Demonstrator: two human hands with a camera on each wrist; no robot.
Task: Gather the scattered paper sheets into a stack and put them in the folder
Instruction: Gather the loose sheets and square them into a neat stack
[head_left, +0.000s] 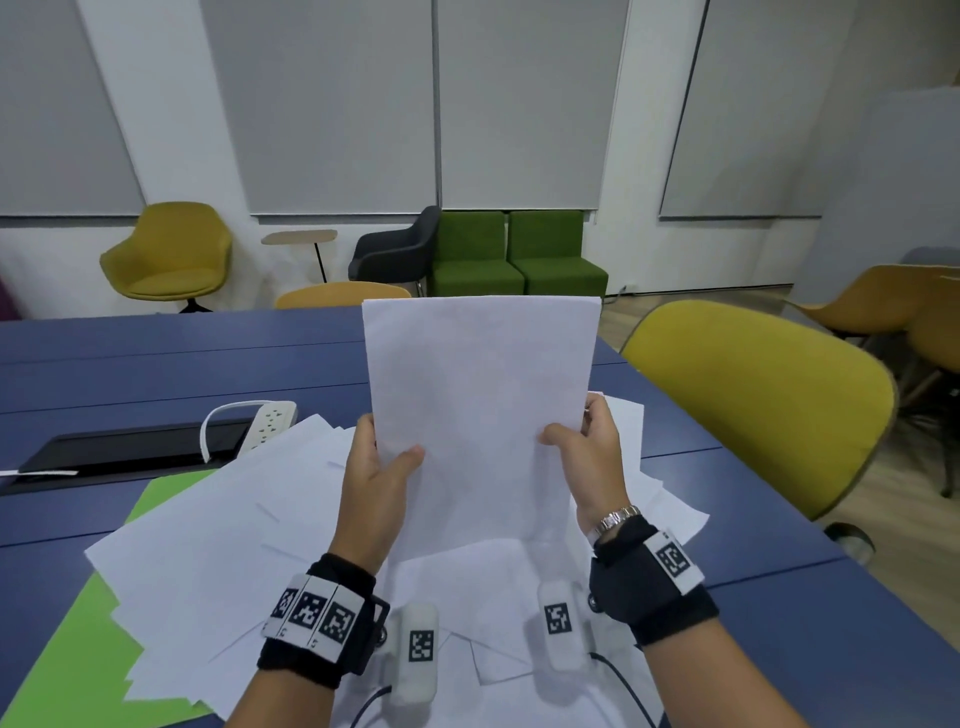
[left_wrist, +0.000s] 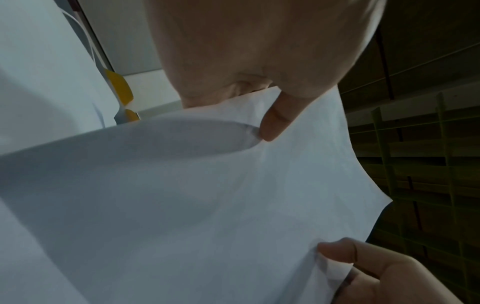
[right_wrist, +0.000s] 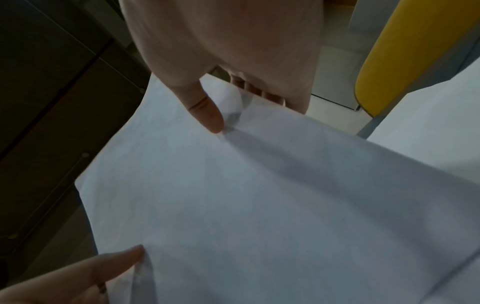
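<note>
Both hands hold a bundle of white sheets (head_left: 480, 410) upright above the blue table (head_left: 156, 364), its lower edge just over the papers below. The left hand (head_left: 371, 478) pinches the bundle's left edge, thumb pressed on the near face and fingers curled behind it; the left wrist view shows that thumb (left_wrist: 275, 121) flat on the paper. The right hand (head_left: 592, 457) pinches the right edge the same way, thumb in front and fingers wrapped round the back, as the right wrist view confirms with the thumb (right_wrist: 207, 115) lying on the sheet. Under the hands a loose spread of paper sheets (head_left: 223, 530) fans across the near part of the table, overlapping at many angles. A green folder (head_left: 78, 639) lies flat beneath them at the near left, mostly covered, so only its left edge and a far corner show; whether any sheets sit inside it cannot be told. Farther left, a white power strip (head_left: 270, 421) rests by a dark cable tray (head_left: 124, 449) set in the table. A yellow chair (head_left: 763, 395) stands at the right.
</note>
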